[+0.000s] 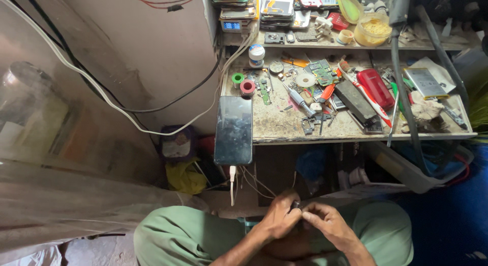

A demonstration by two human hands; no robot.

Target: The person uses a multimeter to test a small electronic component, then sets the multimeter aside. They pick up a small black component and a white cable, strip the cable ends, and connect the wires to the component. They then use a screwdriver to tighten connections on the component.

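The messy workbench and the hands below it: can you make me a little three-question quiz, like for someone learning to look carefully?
1. True or false: the black flat smartphone hangs over the front left edge of the dusty grey workbench.
2. Which thing is plugged into the bottom of that phone: A) a white cable, B) a red wire, C) nothing?
3. What do the left hand and right hand hold together over the lap?

Key
1. True.
2. A.
3. A small dark object, pinched between the fingers of both hands; too small to identify.
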